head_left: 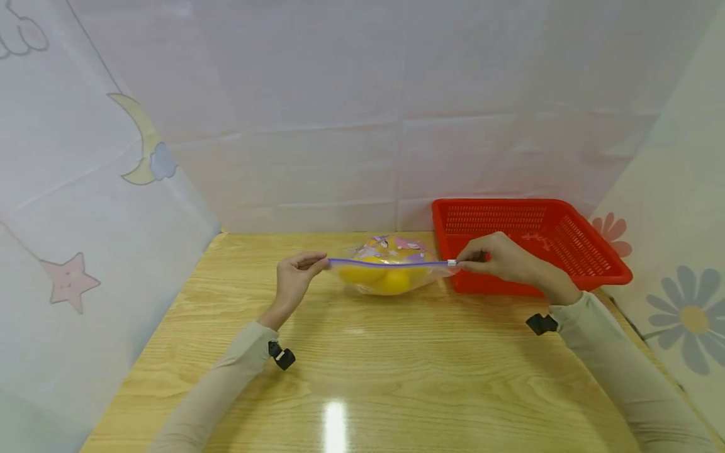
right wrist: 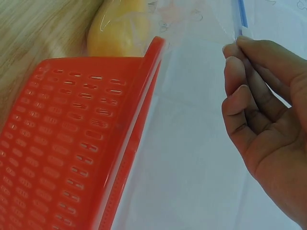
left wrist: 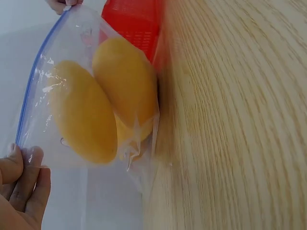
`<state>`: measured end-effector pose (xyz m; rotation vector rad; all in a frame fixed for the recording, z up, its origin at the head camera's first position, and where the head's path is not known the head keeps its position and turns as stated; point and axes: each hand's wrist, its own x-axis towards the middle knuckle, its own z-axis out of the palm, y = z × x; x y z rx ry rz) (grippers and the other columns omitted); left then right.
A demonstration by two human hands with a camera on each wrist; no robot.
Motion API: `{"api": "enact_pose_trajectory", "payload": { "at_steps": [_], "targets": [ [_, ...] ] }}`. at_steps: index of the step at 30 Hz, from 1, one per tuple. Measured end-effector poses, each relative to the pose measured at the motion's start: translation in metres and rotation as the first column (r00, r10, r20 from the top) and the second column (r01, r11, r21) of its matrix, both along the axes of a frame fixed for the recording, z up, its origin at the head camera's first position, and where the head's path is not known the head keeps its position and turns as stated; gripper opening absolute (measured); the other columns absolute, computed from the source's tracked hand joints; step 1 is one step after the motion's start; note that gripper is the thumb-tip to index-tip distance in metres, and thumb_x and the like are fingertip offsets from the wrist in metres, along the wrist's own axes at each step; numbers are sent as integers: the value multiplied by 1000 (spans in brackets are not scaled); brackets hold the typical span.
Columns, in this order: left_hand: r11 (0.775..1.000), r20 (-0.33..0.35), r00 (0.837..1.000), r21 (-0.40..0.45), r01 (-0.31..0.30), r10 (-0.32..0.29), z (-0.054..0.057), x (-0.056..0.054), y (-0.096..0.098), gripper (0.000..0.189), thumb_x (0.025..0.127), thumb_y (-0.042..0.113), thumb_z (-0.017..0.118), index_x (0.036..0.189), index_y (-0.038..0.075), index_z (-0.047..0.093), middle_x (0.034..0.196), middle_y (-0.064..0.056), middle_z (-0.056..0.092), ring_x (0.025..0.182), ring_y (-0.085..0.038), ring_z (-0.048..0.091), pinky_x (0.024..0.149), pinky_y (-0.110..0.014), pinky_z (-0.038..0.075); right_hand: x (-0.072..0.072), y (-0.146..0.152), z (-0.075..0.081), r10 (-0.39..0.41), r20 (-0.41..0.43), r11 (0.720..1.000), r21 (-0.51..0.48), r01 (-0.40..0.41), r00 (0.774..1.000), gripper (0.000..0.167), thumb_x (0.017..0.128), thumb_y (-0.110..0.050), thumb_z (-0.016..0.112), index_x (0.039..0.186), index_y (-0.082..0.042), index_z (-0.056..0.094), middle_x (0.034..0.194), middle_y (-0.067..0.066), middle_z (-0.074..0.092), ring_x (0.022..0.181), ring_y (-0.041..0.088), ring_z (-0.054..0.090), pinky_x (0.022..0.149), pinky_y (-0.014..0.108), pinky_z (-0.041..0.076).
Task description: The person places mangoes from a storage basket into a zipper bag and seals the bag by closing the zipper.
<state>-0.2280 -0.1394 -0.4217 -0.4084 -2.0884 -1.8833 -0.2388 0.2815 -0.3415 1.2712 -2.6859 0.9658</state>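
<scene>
A clear zip bag (head_left: 391, 264) with a purple-blue seal strip stands on the table, its top edge stretched level between both hands. Inside it are several yellow oval fruits that look like mangoes (left wrist: 84, 112). My left hand (head_left: 294, 277) pinches the left end of the seal between thumb and fingers. At the other end, my right hand (head_left: 504, 258) pinches the corner by the small white slider (head_left: 451, 263). The seal line runs straight in the head view. Printed pink, purple and yellow patterns show on the bag's far side.
A red perforated plastic basket (head_left: 532, 286) stands at the back right, close beside the bag and under my right hand. The wooden table (head_left: 362, 358) meets a pale cloth wall at its back. Printed side cloths flank it left and right.
</scene>
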Motion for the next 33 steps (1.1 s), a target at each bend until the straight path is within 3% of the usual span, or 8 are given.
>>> {"api": "enact_pose_trajectory", "payload": {
  "at_steps": [7,9,14,23,29,33],
  "targets": [
    [995,-46,995,-58,81,-84,-1,1,-3,17,87,-6,71,103,-10,73,93,-27,71,85,-42,69,80,-30,56,3,3,-6,50,16,998,23,-51,999,11,85,-3,77,93,-10,78,84,-12,70,67,7,60,62,26,55],
    [991,-48,993,-73,108,-112,5,6,-2,16,87,-10,69,102,-12,71,92,-29,70,84,-44,69,80,-31,56,4,4,-9,61,17,997,39,-62,998,10,85,-4,77,93,-10,78,83,-12,70,67,7,60,61,25,54],
    [983,-66,986,-116,145,-153,19,20,-1,15,86,-13,68,100,-14,71,91,-29,70,82,-42,70,80,-31,57,7,5,-13,53,18,995,81,-54,998,12,85,-5,78,90,-16,78,80,-15,68,64,5,57,58,25,52],
    [961,-37,974,-172,215,-225,22,24,-4,13,85,-11,69,97,-15,71,92,-25,72,80,-41,70,77,-30,57,15,5,-15,74,62,990,119,-81,995,15,84,-2,78,89,-16,79,81,-14,69,66,3,57,58,24,52],
    [933,3,950,-185,308,-313,22,27,-7,11,85,-12,69,96,-13,72,93,-24,72,81,-35,71,76,-42,58,19,6,-21,114,67,985,126,-122,991,17,82,3,77,87,-13,80,82,-10,71,68,2,60,61,25,55],
    [911,25,935,-213,352,-355,21,30,-8,11,85,-12,69,95,-12,73,92,-24,72,82,-38,71,75,-47,57,21,5,-24,130,86,980,141,-141,988,17,82,3,77,87,-13,80,81,-10,71,70,2,62,62,26,55]
  ]
}}
